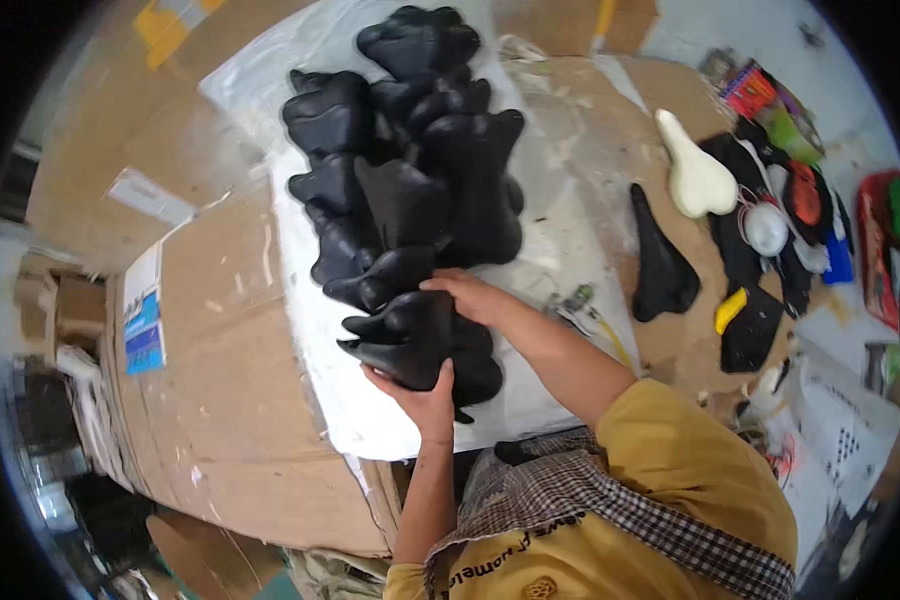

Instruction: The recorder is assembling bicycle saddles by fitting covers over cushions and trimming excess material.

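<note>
A heap of black bicycle saddles (400,200) lies along a white plastic sheet (360,410), stacked in several overlapping layers. At the near end of the heap, two or more saddles (410,335) sit nested together, their noses pointing left. My left hand (425,405) grips the near edge of these, thumb on the outside and the other fingers partly hidden beneath. On their far right side, my right hand (467,295) is closed around the edge, its fingertips partly hidden. Another black saddle (478,365) shows just right of my left hand.
Brown cardboard (220,390) covers the table. To the right lie a single narrow black saddle (660,260) and a cream saddle shell (695,170). Beyond them is a clutter of dark cloths, a round clear-looking container (765,228) and a red basket (878,250).
</note>
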Tool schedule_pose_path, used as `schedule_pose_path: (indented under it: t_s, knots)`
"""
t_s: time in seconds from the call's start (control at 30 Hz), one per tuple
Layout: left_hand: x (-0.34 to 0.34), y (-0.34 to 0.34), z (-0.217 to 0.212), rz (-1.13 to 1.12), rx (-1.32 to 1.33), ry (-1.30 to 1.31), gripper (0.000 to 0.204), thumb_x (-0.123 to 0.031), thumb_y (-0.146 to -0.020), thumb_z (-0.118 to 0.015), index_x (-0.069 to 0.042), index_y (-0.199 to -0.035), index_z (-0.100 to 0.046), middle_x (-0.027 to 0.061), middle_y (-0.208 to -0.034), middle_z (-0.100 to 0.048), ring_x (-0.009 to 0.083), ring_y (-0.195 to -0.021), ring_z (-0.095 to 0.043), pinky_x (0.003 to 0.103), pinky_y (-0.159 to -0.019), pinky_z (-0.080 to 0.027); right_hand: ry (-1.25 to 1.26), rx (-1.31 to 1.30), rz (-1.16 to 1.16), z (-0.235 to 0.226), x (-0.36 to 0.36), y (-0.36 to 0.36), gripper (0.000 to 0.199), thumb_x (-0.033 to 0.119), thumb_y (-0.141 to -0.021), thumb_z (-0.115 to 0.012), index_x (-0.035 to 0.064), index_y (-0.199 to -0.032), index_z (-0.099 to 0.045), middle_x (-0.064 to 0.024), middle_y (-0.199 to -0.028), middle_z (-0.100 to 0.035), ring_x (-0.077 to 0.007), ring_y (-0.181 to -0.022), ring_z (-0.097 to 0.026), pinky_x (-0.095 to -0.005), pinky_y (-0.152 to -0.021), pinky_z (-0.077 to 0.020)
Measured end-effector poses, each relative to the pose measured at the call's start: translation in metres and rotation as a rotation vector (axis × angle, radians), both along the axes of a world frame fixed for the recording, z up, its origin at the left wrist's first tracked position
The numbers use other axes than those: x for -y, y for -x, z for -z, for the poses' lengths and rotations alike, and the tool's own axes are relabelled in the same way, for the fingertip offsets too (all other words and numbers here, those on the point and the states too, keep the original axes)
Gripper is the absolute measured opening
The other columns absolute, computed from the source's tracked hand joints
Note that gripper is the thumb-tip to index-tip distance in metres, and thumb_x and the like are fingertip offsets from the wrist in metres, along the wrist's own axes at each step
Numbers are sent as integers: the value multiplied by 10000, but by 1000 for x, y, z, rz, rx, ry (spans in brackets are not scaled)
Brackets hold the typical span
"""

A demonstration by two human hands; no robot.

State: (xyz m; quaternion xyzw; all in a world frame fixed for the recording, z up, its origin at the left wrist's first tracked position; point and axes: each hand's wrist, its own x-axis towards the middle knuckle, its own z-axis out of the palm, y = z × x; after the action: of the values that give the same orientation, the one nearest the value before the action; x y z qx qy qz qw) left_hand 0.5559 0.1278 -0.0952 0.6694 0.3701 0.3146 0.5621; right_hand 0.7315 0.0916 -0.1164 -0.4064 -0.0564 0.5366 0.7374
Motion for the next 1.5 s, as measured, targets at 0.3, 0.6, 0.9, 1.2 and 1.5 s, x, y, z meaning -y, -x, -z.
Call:
schedule_pose_path:
  t_s: [0.3,0.6,0.9,1.2,1.5]
  knots:
    - [-58,-37,-9,-56,-213,-346,1052,-154,-594,-814,57,-1387,-156,262,-1395,-251,400,-1302,-253,408,-1102,-183,213,350,175,-7,-53,-37,330,191,-807,-640,28,-1089,-581,-74,-1016,-618,-164,-957,-564,-284,-852,-436]
    - [-36,-1,22,3,-219,-61,1176,-172,-581,-831,37,-1417,-30,248,-1453,-126,346,-1356,-144,384,-1120,-128,456,520,172,-8,91,-26,258,136,-835,-616,7,-1056,-579,-64,-901,-635,-135,-833,-598,-266,-749,-477]
    - [-40,51,27,-54,-207,-44,1032,-178,-672,-788,0,-1428,-108,217,-1444,-187,333,-1307,-244,408,-1074,-209,659,1028,520,-3,182,-44,143,67,-807,-640,0,-931,-613,-65,-783,-639,-106,-708,-594,-246,-650,-483]
    - [-18,72,37,152,-355,-190,922,-157,-669,-793,34,-1370,-225,237,-1358,-298,363,-1270,-312,397,-1066,-271,714,1666,313,-116,-63,-141,529,301,-735,-669,60,-1183,-523,-161,-1158,-560,-299,-1090,-539,-417,-908,-444]
    - [-23,77,62,107,-511,-350,903,-167,-634,-795,10,-1349,-273,282,-1301,-348,425,-1189,-368,442,-1017,-305,606,1711,-391,-210,-101,-158,191,102,-679,-704,6,-833,-645,-100,-620,-573,-189,-458,-503,-365,-457,-413]
